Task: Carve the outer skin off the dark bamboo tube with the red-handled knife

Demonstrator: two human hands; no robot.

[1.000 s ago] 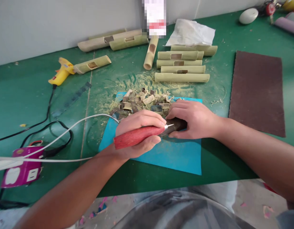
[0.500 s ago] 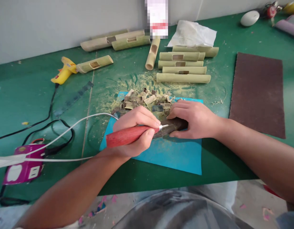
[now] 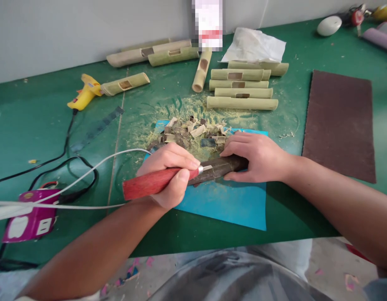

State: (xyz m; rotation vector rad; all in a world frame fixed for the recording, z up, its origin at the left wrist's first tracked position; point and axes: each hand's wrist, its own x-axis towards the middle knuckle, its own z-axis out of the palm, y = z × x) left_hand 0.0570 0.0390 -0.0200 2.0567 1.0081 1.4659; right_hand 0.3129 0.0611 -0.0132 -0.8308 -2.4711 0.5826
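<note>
Okay, clock centered on the dark tube (image 3: 223, 168), which is over the blue sheet (image 3: 231, 205), seen from the wearer's side.

Left hand (image 3: 168, 161) is at 9, fingers wrapped around a red-handled knife (image 3: 158, 183). Its short blade points toward 3, right over the tube; honestly can't tell if the edge is touching. That hand covers the tube's left end too. Right hand (image 3: 257, 156) is at 3, thumb on the near side and fingers on the far side, gripping the tube's other end.

Moving out: messy pile of chips (image 3: 198, 131) at about 11, just beyond the left hand. Bunch of pale bamboo tubes (image 3: 242, 103) lined up a bit past 12, with crumpled white paper (image 3: 254, 46) behind them. Brown mat (image 3: 339, 125) sits between 2 and 3. Yellow glue gun (image 3: 86, 92) is around 10, and a purple power socket (image 3: 33, 215) is way out between 8 and 9.
</note>
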